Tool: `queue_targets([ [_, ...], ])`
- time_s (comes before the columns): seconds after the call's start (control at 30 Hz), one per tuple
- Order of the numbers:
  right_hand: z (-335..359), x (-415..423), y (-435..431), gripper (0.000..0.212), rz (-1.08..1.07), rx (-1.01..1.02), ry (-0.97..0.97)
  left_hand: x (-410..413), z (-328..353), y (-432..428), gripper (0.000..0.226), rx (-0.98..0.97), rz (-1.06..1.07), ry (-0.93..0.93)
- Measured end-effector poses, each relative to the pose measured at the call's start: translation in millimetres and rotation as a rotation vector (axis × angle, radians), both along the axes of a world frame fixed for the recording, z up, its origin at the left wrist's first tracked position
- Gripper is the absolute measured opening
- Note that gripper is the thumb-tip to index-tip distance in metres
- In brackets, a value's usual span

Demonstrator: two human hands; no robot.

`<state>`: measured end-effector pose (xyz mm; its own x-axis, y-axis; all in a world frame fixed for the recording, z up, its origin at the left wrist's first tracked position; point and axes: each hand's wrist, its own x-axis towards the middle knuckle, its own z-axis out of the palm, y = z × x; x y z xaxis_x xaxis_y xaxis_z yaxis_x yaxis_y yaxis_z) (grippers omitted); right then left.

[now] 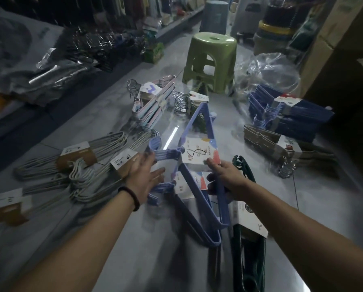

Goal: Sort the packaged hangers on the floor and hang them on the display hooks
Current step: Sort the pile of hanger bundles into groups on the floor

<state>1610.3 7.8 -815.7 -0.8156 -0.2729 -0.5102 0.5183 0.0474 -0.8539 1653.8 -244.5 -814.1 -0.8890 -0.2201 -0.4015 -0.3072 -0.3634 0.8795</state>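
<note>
- Floor: grey tile, with packs of hangers lying all round you.
- White packs: wire hangers in brown card sleeves, heaped at your 9 o'clock.
- Navy packs: stacked at 2 o'clock, with tan packs just on your side of them.
- Stool: green plastic, upright at 12 o'clock.
- Blue packs: two of them lie dead ahead between your hands, with their hooks pointing to 9 o'clock.
- Green pack: at 5 o'clock, under your right forearm and just beside the blue ones.
- Pastel pack: at 11 o'clock, with chrome hooks.
- Left hand: your fingers are spread straight and hold nothing. The hand is over the blue hooks, too blurred to tell whether it touches them.
- Right hand: your fingers curl round the blue packs where the two meet, with your thumb on a card label.
</note>
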Motion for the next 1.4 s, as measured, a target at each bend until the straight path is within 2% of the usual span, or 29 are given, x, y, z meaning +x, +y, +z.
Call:
queue_targets([
  [0.1, -4, 6, -1, 0.034, 0.045, 0.051, 0.041, -2, -6, -7, 0.038, -0.039, -0.023, -0.051],
  [0.17, -3, 5, 1, 0.031, 0.063, 0.072, 0.099, -7, -6, -11, 0.033, -0.042, -0.024, -0.058],
  [0.27, 8, 4, 5, 0.028, 0.072, 0.177, 0.335, -15, -1, -24, 0.026, -0.026, -0.117, 0.001],
  [0.33, 20, -1, 5, 0.025, 0.072, 0.276, 0.481, -19, 8, -30, 0.032, -0.022, -0.148, 0.072],
  [0.4, 34, -11, 5, 0.025, 0.098, 0.427, 0.529, -20, 21, -31, 0.044, -0.018, -0.151, 0.145],
  [0.47, 50, -14, 6, 0.029, 0.113, 0.523, 0.467, -20, 31, -33, 0.058, -0.038, -0.157, 0.22],
  [0.53, 62, -13, 8, 0.028, 0.052, 0.408, 0.376, -21, 35, -32, 0.071, -0.003, -0.152, 0.269],
  [0.57, 60, -11, 12, 0.027, 0.008, 0.266, 0.3, -22, 38, -31, 0.069, 0.026, -0.142, 0.277],
  [0.63, 63, -5, 11, 0.045, -0.003, 0.029, 0.19, -20, 40, -25, 0.054, 0.106, -0.138, 0.232],
  [0.67, 59, -3, 11, 0.047, 0.007, -0.113, 0.148, -17, 37, -22, 0.057, 0.133, -0.153, 0.184],
  [0.7, 55, -3, 8, 0.047, -0.033, -0.244, 0.066, -15, 32, -20, 0.056, 0.106, -0.185, 0.152],
  [0.73, 48, -4, 5, 0.054, -0.026, -0.287, 0.014, -12, 24, -18, 0.05, 0.023, -0.22, 0.129],
  [0.8, 38, -2, -2, 0.06, 0.038, -0.174, 0.021, -7, 5, -14, 0.055, -0.085, -0.251, 0.079],
  [0.9, 11, 1, -11, 0.088, 0.014, 0.076, 0.107, -4, -19, -13, 0.059, -0.087, -0.216, 0.012],
  [0.93, 5, 4, -16, 0.087, 0.015, 0.163, 0.124, -4, -23, -15, 0.059, -0.096, -0.213, -0.002],
  [1.0, -11, 10, -29, 0.075, 0.007, 0.369, 0.184, -6, -34, -22, 0.064, -0.176, -0.207, -0.067],
  [1.1, -21, 22, -43, 0.057, 0.0, 0.626, 0.318, -12, -65, -27, 0.068, -0.473, -0.183, -0.143],
  [1.2, -33, 30, -51, 0.047, 0.015, 0.688, 0.362, -8, -91, -21, 0.047, -0.614, -0.195, -0.16],
  [1.3, -40, 28, -55, 0.039, -0.009, 0.71, 0.39, -5, -99, -27, 0.052, -0.782, -0.263, -0.159],
  [1.4, -42, 24, -56, 0.039, -0.006, 0.785, 0.425, -7, -89, -36, 0.059, -0.72, -0.381, -0.137],
])
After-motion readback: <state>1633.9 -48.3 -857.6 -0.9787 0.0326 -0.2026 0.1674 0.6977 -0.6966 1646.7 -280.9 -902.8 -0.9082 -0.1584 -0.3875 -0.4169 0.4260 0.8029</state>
